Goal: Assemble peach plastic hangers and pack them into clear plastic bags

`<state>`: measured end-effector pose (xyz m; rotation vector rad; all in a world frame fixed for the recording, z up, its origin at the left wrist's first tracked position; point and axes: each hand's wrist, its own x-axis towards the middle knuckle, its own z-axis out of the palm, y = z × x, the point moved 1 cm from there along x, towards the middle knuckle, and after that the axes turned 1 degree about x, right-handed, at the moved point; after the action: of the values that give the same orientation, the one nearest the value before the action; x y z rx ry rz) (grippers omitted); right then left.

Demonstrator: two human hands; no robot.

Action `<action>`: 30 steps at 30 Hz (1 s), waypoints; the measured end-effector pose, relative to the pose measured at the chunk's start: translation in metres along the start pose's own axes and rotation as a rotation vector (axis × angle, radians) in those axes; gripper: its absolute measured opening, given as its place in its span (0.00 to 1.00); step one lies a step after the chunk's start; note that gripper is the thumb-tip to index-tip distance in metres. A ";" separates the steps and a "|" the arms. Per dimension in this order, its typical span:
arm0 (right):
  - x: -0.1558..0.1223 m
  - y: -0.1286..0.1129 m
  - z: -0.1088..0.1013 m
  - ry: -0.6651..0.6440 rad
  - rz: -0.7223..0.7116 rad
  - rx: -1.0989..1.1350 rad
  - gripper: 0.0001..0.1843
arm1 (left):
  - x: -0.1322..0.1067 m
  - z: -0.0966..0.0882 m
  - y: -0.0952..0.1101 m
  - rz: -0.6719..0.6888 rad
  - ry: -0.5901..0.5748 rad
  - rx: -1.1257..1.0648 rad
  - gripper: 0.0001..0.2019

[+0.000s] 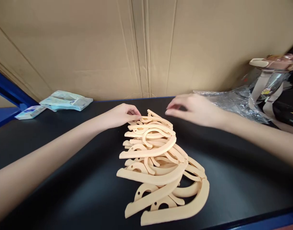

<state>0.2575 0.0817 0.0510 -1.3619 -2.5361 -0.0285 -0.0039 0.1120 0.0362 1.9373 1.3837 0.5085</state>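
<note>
A pile of beige plastic folding hangers runs from the far middle of the black table toward me, the pieces folded and overlapping. At the pile's far left end, my left hand pinches the end of a folding hanger between thumb and fingers. My right hand is held just off the far right end of the pile, with its fingers curved and a gap between thumb and fingertips. Nothing shows in it. Several lower hangers are partly hidden under the ones on top.
The black tabletop has a blue edge. Far left lie a light-blue tissue pack and a smaller packet. Far right are a clear plastic bag and a strapped bottle. Cardboard stands behind.
</note>
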 end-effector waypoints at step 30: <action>0.107 0.004 0.009 -0.018 -0.225 -0.233 0.16 | 0.046 0.001 0.033 0.082 0.175 -0.293 0.16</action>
<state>0.2030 0.1727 0.0675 -1.1478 -2.7582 -0.3658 0.0349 0.1480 0.0556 1.7474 1.2583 0.8869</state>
